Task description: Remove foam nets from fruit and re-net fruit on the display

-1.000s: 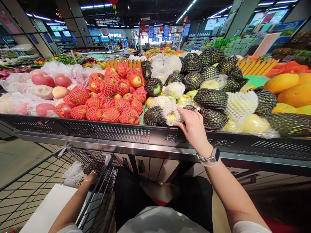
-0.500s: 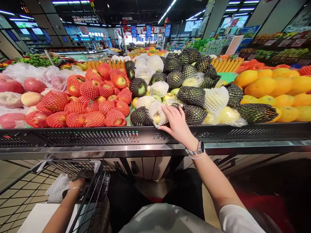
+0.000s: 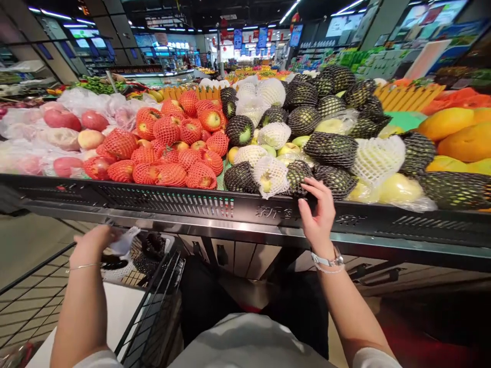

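Note:
My right hand is raised in front of the display's edge, fingers apart and nothing in it. Its fingertips are nearest a round fruit in black foam netting. Left of that lies a fruit in white foam netting, with its yellowish end showing. My left hand is at the far rim of the shopping cart, curled over it, its fingertips mostly hidden. Inside the cart, beneath that hand, are black and white foam nets and a white flat surface.
Red-netted apples fill the display's left middle, with bagged pink fruit farther left. Large yellow-orange fruit lies at the right. A black slatted ledge and a metal edge run along the front.
My right hand has left the white-netted fruit and drawn back to the right. My left hand has risen from inside the cart to its rim. The view has swung left.

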A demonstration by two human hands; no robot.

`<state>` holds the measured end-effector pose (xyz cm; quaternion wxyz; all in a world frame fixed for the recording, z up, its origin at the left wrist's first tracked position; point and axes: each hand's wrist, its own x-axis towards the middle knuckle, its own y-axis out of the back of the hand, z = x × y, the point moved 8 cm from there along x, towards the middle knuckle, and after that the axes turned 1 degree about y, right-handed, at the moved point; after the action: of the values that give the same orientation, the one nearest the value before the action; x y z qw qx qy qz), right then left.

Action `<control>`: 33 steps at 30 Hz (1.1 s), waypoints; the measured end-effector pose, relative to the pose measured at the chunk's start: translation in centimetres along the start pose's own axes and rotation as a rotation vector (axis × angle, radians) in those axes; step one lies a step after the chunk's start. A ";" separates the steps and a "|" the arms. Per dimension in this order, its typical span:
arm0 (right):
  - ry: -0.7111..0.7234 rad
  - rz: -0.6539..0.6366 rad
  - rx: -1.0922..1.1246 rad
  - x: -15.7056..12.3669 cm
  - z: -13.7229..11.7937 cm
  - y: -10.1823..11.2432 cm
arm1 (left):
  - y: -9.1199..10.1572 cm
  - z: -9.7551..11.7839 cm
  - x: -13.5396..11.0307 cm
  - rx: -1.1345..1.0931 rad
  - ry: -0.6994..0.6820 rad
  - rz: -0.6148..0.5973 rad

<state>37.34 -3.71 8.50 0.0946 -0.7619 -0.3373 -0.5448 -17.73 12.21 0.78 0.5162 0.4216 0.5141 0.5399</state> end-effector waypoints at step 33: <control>-0.222 -0.264 0.606 -9.2 -9.0 -8.1 | 1.3 22.1 -15.8 -0.865 -0.967 0.429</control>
<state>23.82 -5.96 1.95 0.2079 -0.7038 -0.5875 -0.3412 5.71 -0.70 5.81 0.6913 0.4637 -0.1313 0.5383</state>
